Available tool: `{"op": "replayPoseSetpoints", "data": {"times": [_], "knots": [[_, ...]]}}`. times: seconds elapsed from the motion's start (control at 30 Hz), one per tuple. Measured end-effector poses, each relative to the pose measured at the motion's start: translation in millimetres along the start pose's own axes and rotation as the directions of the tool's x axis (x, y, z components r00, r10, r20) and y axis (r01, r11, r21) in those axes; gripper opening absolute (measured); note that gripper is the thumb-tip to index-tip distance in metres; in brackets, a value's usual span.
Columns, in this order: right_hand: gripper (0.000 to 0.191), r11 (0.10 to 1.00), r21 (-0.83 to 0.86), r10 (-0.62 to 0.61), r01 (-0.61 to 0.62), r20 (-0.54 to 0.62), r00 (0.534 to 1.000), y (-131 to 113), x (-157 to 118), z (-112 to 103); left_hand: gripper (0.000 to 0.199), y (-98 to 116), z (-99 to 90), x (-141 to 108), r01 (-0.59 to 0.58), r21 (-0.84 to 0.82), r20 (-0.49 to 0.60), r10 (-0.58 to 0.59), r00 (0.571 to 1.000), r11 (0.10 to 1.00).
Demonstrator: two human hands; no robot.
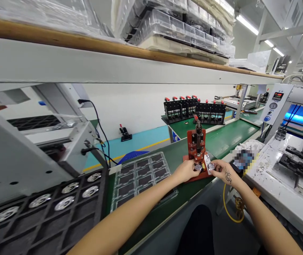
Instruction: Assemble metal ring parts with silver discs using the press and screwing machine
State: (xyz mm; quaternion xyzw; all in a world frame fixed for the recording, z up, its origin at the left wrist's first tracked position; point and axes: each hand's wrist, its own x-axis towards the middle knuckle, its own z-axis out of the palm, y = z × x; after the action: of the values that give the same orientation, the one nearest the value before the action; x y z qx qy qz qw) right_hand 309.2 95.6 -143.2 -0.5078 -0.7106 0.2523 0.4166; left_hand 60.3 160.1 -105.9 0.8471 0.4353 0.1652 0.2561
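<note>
A red toggle-clamp fixture [197, 141] stands upright on the green bench in front of me. My left hand [189, 170] is at the left of its base, fingers closed on a small round metal part [198, 167] by the clamp. At the right of the base, my right hand [219, 169] pinches a second round metal disc [211, 166] beside a pale label strip. Left of the fixture lies a clear plastic tray [134, 177] with rectangular pockets. The undersides of both parts are hidden.
A black foam tray [98, 209] with several silver discs sits at the lower left. A white machine [276, 102] with a control panel stands on the right. Black clamp racks [180, 109] are behind the fixture. A shelf [130, 63] crosses overhead, stacked with plastic trays.
</note>
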Motion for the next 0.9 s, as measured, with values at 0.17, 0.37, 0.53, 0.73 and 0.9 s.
{"op": "replayPoseSetpoints", "data": {"times": [0.17, 0.37, 0.53, 0.73, 0.9], "knots": [[0.036, 0.999, -0.008, -0.034, 0.035, 0.125, 0.992, 1.8, 31.8, 18.2, 0.025, -4.1, -48.2, -56.8, -0.030, -0.038, 0.016, 0.031, 0.999, 0.999], [0.037, 0.996, -0.045, -0.066, 0.081, 0.261, 0.963, -5.3, 62.2, 29.6, 0.037, -20.9, -119.0, -119.8, 0.002, -0.189, -0.123, -0.026, 0.992, 0.982], [0.042, 0.988, -0.086, -0.098, 0.130, 0.309, 0.946, -11.6, 62.5, 31.4, 0.053, -28.2, -147.0, -151.7, 0.117, -0.617, -0.150, -0.262, 0.953, 0.779], [0.040, 0.982, -0.138, -0.094, 0.129, 0.235, 0.968, -11.6, 63.8, -23.3, 0.058, -25.1, -173.5, -210.5, 0.028, -0.801, -0.345, -0.498, 0.795, 0.599], [0.084, 0.983, -0.173, -0.085, 0.067, -0.095, 0.992, -44.5, 140.4, -69.4, 0.067, -38.1, -203.0, -261.1, 0.134, -0.590, -0.519, -0.501, 0.692, 0.796]]}}
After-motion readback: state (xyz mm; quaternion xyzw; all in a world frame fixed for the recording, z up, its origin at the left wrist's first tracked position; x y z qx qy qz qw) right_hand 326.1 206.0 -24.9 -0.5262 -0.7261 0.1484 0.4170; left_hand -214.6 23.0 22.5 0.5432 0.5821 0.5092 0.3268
